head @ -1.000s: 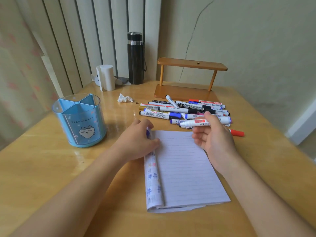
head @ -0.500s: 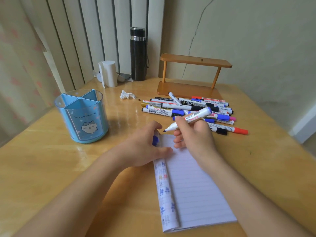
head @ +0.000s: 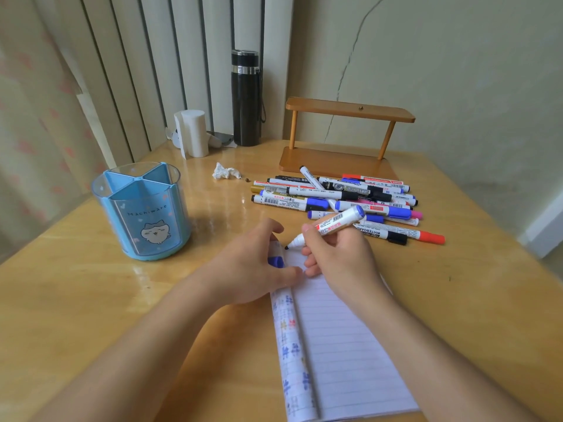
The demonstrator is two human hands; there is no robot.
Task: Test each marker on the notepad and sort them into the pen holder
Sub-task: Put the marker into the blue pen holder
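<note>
Marker [head: 332, 228], white barrel with a blue back end, uncapped, pinched pen-fashion in right hand [head: 341, 260], dark tip down at the top left corner of notepad [head: 344, 345]; touching the paper or just above it, impossible to tell. Left hand [head: 249, 266] curled round a blue cap [head: 275, 261], resting on the notepad's rolled-back cover [head: 289, 345] and pinning it down. Lined page blank wherever visible. Holder [head: 143, 214], blue with a clear wall and divided compartments, well left of the notepad, no markers seen inside. Pile [head: 350, 193] of capped markers just beyond the hands, with blue, black, red, pink and gold among them. Judged from this: very early in the task, probably a first test stroke, with recapping, sorting and the whole pile left to do. Glossy pale wooden table [head: 76, 300]. Toward the back, a crumpled scrap [head: 225, 172], a white roll [head: 193, 132], a black flask [head: 246, 99] and a small wooden shelf [head: 347, 135]. Behind, vertical blinds [head: 152, 71], a patterned curtain [head: 30, 117] at left, a plain wall [head: 457, 71] with a long crack [head: 344, 77].
</note>
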